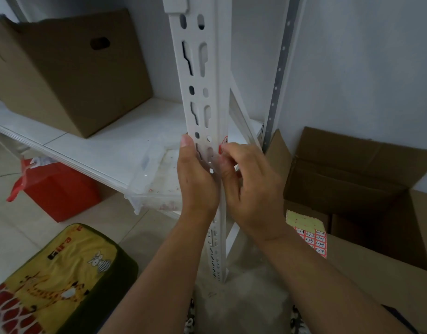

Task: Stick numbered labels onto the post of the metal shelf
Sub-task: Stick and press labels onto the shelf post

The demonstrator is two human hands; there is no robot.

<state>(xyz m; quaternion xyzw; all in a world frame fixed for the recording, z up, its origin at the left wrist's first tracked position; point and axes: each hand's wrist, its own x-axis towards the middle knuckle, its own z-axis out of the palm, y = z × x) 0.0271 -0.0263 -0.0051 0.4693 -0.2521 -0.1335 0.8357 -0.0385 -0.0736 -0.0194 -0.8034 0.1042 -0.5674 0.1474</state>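
The white slotted metal post of the shelf rises in the middle of the head view. My left hand wraps the post from the left, thumb up along its face. My right hand presses its fingertips on a small red-and-white numbered label at the post's right edge, level with the shelf board. The label is partly covered by my fingers. A sheet of red numbered labels with a yellow backing lies on a cardboard box at the right.
A closed cardboard box stands on the white shelf board. A clear plastic tray juts over the shelf edge. A red bag and a yellow cushion lie on the floor at left; open cardboard boxes at right.
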